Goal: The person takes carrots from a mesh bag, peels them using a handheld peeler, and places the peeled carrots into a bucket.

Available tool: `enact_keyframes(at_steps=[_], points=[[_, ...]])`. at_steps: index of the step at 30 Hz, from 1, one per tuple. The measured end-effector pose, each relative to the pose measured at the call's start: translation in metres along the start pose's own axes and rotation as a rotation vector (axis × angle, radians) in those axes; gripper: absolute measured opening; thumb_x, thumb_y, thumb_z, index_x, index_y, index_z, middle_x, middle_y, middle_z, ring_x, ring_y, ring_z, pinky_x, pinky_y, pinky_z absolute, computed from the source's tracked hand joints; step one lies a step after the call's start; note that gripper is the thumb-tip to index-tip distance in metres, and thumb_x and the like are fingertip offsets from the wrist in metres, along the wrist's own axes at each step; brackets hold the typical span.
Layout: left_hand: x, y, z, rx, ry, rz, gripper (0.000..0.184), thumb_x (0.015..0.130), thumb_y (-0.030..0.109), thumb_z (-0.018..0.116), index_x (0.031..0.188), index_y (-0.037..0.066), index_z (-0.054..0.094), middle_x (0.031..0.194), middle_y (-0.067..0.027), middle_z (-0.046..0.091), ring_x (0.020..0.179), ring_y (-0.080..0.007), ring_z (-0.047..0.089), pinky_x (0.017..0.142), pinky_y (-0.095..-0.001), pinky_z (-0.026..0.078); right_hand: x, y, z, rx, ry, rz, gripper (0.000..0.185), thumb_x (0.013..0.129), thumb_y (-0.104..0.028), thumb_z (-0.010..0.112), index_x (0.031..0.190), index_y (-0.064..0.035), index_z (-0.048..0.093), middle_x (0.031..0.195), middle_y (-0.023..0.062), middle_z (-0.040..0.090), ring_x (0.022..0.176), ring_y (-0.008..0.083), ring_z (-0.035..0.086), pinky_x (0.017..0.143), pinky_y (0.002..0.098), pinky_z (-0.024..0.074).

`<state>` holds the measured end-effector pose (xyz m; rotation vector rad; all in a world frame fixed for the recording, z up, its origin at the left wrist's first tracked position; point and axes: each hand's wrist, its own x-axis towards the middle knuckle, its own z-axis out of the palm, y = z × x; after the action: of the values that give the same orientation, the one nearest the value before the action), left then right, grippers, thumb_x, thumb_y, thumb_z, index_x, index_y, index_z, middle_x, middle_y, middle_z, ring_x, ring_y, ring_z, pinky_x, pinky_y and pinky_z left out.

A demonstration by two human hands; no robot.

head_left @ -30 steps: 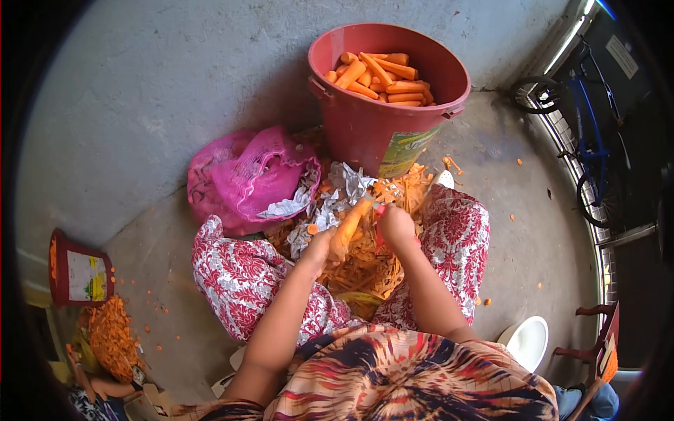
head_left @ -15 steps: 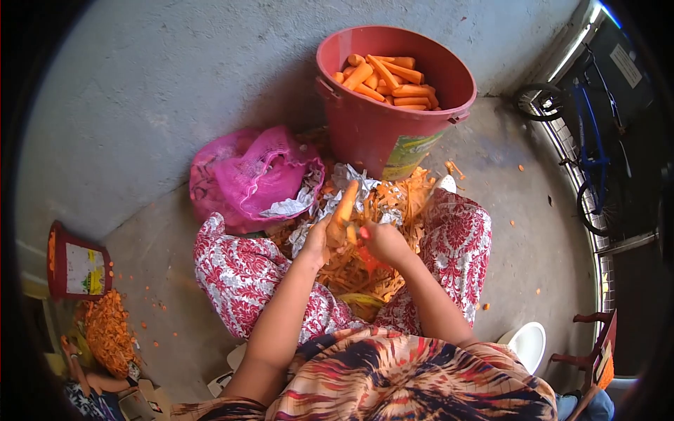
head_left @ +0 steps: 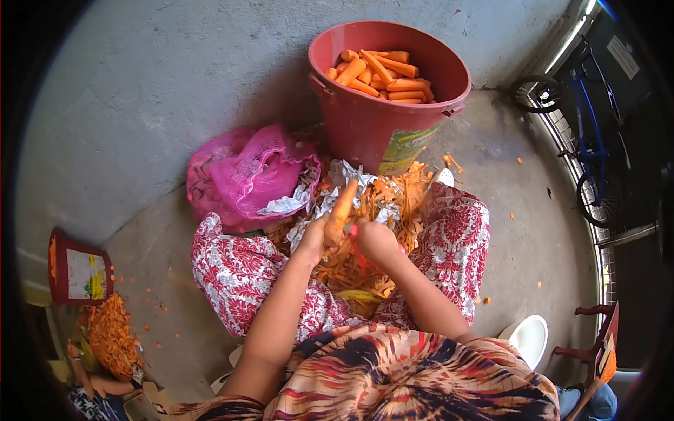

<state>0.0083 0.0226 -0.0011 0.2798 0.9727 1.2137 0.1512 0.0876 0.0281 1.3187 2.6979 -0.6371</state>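
A carrot [head_left: 342,205] points up and away from me, its lower end gripped in my left hand [head_left: 314,238]. My right hand [head_left: 378,243] is closed around a red-handled peeler [head_left: 357,237], close beside the carrot's lower part. The peeler is partly hidden by my fingers and smeared by motion. Beneath both hands, between my legs, lies a heap of orange carrot peelings [head_left: 351,275] mixed with crumpled paper [head_left: 344,172]. Just beyond stands a big red bucket [head_left: 365,133] with several peeled carrots [head_left: 390,76] in it.
A pink mesh sack [head_left: 242,175] lies left of the heap. Far left are a smaller red bucket [head_left: 81,270], another peelings pile [head_left: 112,333] and another person's arm [head_left: 81,372]. To the right are a white basin [head_left: 528,338], a red chair [head_left: 597,337] and a bicycle [head_left: 590,140].
My right hand has shifted slightly left and toward me, bringing the peeler nearer the carrot's lower end. The carrot stays in my left hand. The whole view has tilted slightly.
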Motion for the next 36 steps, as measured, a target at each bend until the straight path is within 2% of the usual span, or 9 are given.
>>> enact_keyframes(at_steps=[3, 10, 15, 19, 20, 23, 24, 27, 36], points=[[-0.006, -0.004, 0.013, 0.09, 0.069, -0.085, 0.037, 0.087, 0.038, 0.03, 0.09, 0.007, 0.05, 0.066, -0.0048, 0.053, 0.047, -0.0132, 0.049, 0.035, -0.0224, 0.031, 0.018, 0.018, 0.005, -0.063, 0.071, 0.131, 0.016, 0.077, -0.016, 0.046, 0.082, -0.0019, 0.051, 0.072, 0.0179, 0.059, 0.069, 0.0314, 0.06, 0.059, 0.0393, 0.0478], [-0.001, -0.005, 0.011, -0.032, 0.061, -0.083, 0.035, 0.086, 0.036, 0.03, 0.09, 0.007, 0.049, 0.064, -0.0055, 0.053, 0.046, -0.014, 0.049, 0.036, -0.0231, 0.032, 0.024, 0.017, 0.01, -0.039, 0.1, 0.253, 0.018, 0.079, -0.02, 0.047, 0.084, -0.0028, 0.051, 0.075, 0.016, 0.06, 0.072, 0.0303, 0.06, 0.061, 0.0384, 0.0482], [-0.012, -0.004, 0.003, -0.006, 0.002, -0.125, 0.033, 0.086, 0.035, 0.032, 0.091, 0.007, 0.048, 0.066, -0.0056, 0.052, 0.047, -0.014, 0.049, 0.035, -0.0236, 0.033, 0.04, 0.072, -0.004, 0.081, 0.247, 0.593, 0.023, 0.076, -0.023, 0.049, 0.083, -0.0026, 0.056, 0.079, 0.019, 0.059, 0.075, 0.0332, 0.059, 0.066, 0.0399, 0.0464], [-0.006, -0.005, -0.002, -0.035, 0.063, -0.072, 0.033, 0.085, 0.037, 0.034, 0.095, 0.008, 0.046, 0.067, -0.0044, 0.052, 0.054, -0.0131, 0.05, 0.038, -0.0231, 0.034, 0.044, 0.091, 0.0, 0.2, 0.331, 0.521, 0.025, 0.078, -0.024, 0.048, 0.083, -0.0005, 0.056, 0.079, 0.0198, 0.059, 0.077, 0.0344, 0.057, 0.067, 0.0415, 0.0452], [-0.005, -0.005, -0.003, -0.074, 0.081, -0.07, 0.032, 0.084, 0.037, 0.036, 0.095, 0.008, 0.046, 0.067, -0.0045, 0.052, 0.053, -0.0135, 0.049, 0.038, -0.0233, 0.033, 0.047, 0.094, 0.012, 0.252, 0.438, 0.434, 0.026, 0.079, -0.025, 0.05, 0.08, 0.0004, 0.056, 0.069, 0.0172, 0.059, 0.065, 0.0284, 0.059, 0.058, 0.0371, 0.0446], [-0.006, 0.0, 0.004, -0.196, 0.095, -0.104, 0.032, 0.082, 0.038, 0.04, 0.096, 0.01, 0.047, 0.068, -0.0044, 0.05, 0.054, -0.0147, 0.047, 0.039, -0.024, 0.032, 0.041, 0.07, -0.005, 0.642, 0.344, 0.348, 0.027, 0.08, -0.025, 0.05, 0.079, 0.0015, 0.054, 0.06, 0.0148, 0.055, 0.053, 0.0242, 0.053, 0.053, 0.0343, 0.0415], [-0.007, 0.002, 0.006, -0.24, 0.07, -0.138, 0.032, 0.082, 0.038, 0.041, 0.096, 0.011, 0.047, 0.069, -0.0042, 0.05, 0.054, -0.0152, 0.047, 0.04, -0.0244, 0.032, 0.044, 0.067, -0.001, 0.815, 0.393, 0.328, 0.024, 0.081, -0.023, 0.052, 0.077, 0.0004, 0.054, 0.057, 0.0062, 0.051, 0.047, 0.0131, 0.042, 0.047, 0.0284, 0.0362], [-0.01, 0.005, 0.012, -0.308, 0.002, -0.201, 0.032, 0.082, 0.039, 0.04, 0.096, 0.012, 0.048, 0.07, -0.0033, 0.052, 0.056, -0.0173, 0.048, 0.041, -0.0254, 0.032, 0.032, 0.021, -0.024, 1.168, 0.499, 0.221, 0.02, 0.083, -0.02, 0.05, 0.078, -0.0009, 0.054, 0.057, 0.0002, 0.049, 0.049, 0.0066, 0.039, 0.046, 0.0243, 0.0344], [-0.009, -0.007, 0.02, -0.36, -0.127, -0.204, 0.034, 0.081, 0.041, 0.04, 0.092, 0.012, 0.054, 0.074, -0.0044, 0.059, 0.06, -0.0196, 0.053, 0.046, -0.031, 0.038, 0.024, -0.018, -0.038, 1.213, 0.551, 0.207, 0.023, 0.086, -0.021, 0.047, 0.075, -0.0029, 0.055, 0.059, -0.0056, 0.046, 0.051, 0.0041, 0.037, 0.047, 0.0215, 0.0343]])
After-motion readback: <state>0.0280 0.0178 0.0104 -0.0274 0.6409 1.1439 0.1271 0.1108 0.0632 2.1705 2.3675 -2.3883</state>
